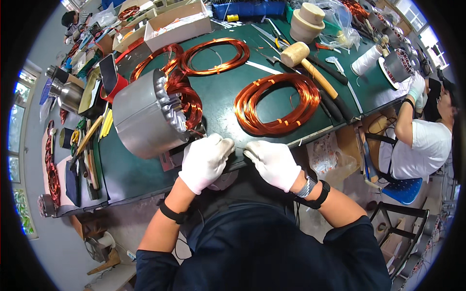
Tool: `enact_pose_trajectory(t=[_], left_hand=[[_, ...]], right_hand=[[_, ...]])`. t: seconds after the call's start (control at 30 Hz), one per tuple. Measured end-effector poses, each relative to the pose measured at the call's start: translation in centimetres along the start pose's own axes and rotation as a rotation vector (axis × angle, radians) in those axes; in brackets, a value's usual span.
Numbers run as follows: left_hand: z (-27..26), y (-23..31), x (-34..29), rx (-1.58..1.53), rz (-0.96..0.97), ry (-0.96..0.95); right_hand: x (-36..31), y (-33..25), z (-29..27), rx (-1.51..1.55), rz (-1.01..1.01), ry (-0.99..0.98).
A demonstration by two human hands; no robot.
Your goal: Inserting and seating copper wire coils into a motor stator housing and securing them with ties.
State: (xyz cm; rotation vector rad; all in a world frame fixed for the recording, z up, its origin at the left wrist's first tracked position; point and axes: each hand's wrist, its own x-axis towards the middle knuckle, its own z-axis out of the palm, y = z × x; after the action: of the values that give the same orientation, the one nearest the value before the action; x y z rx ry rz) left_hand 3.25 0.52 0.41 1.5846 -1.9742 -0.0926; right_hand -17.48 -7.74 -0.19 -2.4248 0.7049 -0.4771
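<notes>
My left hand (206, 163) and my right hand (273, 165), both in white gloves, are close together at the table's front edge. The fingers of each are pinched. A thin dark strand seems to run between the fingertips, but it is too fine to name. Left of my left hand, a grey metal motor stator (144, 116) lies on its side, white slot liners around its open end. Copper windings (194, 107) come out of that end. Beyond my right hand lies a large tied coil of copper wire (246, 105), touched by neither hand.
More copper coils (239, 62) lie farther back near a white box (179, 31). A mallet (315, 75), a caliper (345, 80) and a thread spool (366, 60) are at right. Hand tools (90, 160) lie at left. A co-worker (420, 143) sits at the right.
</notes>
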Motion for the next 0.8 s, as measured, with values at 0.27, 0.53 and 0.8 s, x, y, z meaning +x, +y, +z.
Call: enact_pose_trajectory(t=[0.27,0.53,0.8], left_hand=[[0.7,-0.5,-0.1,0.035,0.011,-0.073],[0.6,-0.7,-0.2,0.001,-0.01,-0.073],[0.3,-0.2,-0.1,-0.07,-0.068,0.001]], right_hand=[[-2.8,0.3,0.2,0.162,0.07,0.117],[-5.7,2.9,-1.9,-0.063,-0.021,0.181],[-8.9,3.7,-9.5,0.107,0.535,0.551]])
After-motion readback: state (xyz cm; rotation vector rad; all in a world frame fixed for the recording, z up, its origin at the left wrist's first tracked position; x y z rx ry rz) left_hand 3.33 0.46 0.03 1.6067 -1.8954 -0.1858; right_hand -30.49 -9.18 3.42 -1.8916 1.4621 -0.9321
